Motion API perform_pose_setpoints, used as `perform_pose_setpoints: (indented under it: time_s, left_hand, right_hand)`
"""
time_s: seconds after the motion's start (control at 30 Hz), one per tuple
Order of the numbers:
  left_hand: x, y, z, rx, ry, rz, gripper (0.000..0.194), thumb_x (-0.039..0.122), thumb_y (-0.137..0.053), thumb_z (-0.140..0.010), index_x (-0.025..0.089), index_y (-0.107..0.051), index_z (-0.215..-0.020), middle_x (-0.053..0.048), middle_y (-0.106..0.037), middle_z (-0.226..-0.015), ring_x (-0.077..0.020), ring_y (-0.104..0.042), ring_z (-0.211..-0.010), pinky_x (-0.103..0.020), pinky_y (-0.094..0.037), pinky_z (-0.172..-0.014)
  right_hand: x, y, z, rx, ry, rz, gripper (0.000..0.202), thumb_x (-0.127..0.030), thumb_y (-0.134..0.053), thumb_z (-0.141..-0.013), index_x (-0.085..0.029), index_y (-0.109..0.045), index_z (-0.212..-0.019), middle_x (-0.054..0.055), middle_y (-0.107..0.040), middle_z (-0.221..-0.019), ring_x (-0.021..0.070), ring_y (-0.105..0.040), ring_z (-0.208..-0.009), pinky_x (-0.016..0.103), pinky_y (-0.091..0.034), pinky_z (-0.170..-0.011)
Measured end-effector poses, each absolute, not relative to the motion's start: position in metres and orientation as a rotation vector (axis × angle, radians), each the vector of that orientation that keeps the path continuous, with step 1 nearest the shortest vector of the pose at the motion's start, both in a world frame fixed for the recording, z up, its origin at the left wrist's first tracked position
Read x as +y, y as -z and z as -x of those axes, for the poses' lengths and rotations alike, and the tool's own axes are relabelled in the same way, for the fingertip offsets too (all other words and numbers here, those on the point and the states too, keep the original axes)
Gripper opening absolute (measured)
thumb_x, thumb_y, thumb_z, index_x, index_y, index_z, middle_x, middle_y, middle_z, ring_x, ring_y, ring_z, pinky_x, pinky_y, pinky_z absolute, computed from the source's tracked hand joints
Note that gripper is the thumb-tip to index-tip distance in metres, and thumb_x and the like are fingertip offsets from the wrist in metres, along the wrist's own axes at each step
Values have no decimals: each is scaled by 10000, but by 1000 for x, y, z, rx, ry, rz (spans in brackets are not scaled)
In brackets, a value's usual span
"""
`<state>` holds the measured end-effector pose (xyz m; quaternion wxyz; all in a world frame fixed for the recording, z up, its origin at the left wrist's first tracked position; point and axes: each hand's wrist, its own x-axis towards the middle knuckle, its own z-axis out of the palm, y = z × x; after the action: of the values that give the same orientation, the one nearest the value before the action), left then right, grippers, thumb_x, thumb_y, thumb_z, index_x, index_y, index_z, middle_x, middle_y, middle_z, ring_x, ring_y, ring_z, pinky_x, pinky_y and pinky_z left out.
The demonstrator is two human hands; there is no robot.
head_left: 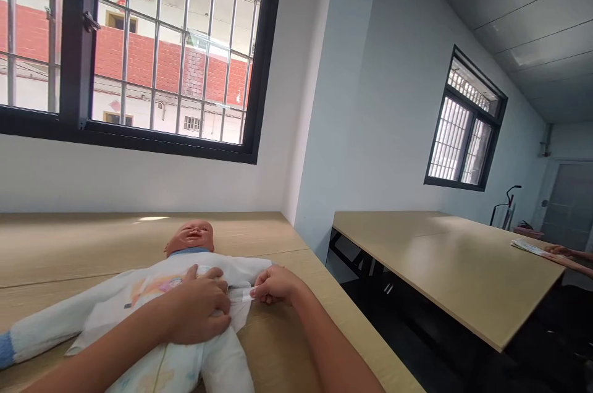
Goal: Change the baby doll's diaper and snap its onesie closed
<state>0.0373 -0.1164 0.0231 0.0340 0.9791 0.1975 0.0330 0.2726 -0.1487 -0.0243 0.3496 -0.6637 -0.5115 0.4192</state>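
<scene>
A baby doll (191,236) lies on its back on the table, its head toward the window wall. It wears white clothing (118,285) with an orange and pink print on the chest and a blue cuff. Across the doll's belly rests my left hand (199,306), palm down, its fingers bent and apart on the cloth. My right hand (275,285) is beside the doll's side, thumb and fingers pinched on the end of a white strip (241,294). The strip runs between my hands. Lower down, a white diaper-like piece (160,368) with a yellowish line shows under my left forearm.
The wooden table (259,235) meets the wall below a barred window (176,47). Across a dark gap on the right stands a second table (417,257). Another person's hand (558,249) is at its far side near some papers (528,247).
</scene>
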Motion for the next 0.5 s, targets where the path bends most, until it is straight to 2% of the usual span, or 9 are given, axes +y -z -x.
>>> perform_pose_setpoints:
  time_s: [0.13, 0.23, 0.33, 0.43, 0.5]
  left_hand:
    - [-111, -21, -38, 566, -87, -3021, 288, 311, -535, -887, 297, -817, -832, -76, -745, -1004, -354, -586, -1156, -840, -205, -1075]
    - [-109, -22, -38, 539, -57, -2994, 283, 321, -545, -886, 320, -825, -848, -75, -729, -1061, -353, -578, -1197, -855, -202, -1086]
    - [-109, -24, -37, 544, -50, -2963, 274, 330, -566, -873, 330, -839, -889, -103, -670, -1306, -387, -544, -1308, -868, -202, -1093]
    - [-108, -26, -36, 541, -44, -2918, 265, 353, -595, -866, 317, -849, -935, -118, -472, -1605, -431, -423, -1466, -866, -139, -1126]
    - [-105, -25, -36, 523, -31, -2881, 235, 365, -629, -849, 315, -849, -910, -99, -479, -1618, -431, -324, -1537, -848, -116, -1152]
  right_hand:
    - [-147, 24, -269, -1269, -1241, 1510, 252, -197, -822, -748, -155, -600, -637, -57, -547, -515, 67, -451, -469, 211, -336, -500]
    - [-142, 32, -259, -1184, -1299, 1288, 417, -375, -944, -613, -155, -594, -668, -49, -570, -557, 84, -514, -543, 235, -418, -591]
    - [-135, 42, -245, -1134, -1344, 1088, 538, -484, -985, -507, -158, -603, -702, -33, -601, -613, 112, -569, -611, 281, -486, -673]
    - [-130, 48, -232, -1108, -1372, 954, 530, -463, -992, -502, -155, -622, -723, -24, -613, -648, 113, -566, -620, 291, -496, -678]
    - [-128, 49, -226, -1070, -1383, 910, 511, -424, -996, -503, -137, -659, -758, -17, -616, -662, 101, -551, -613, 275, -480, -663]
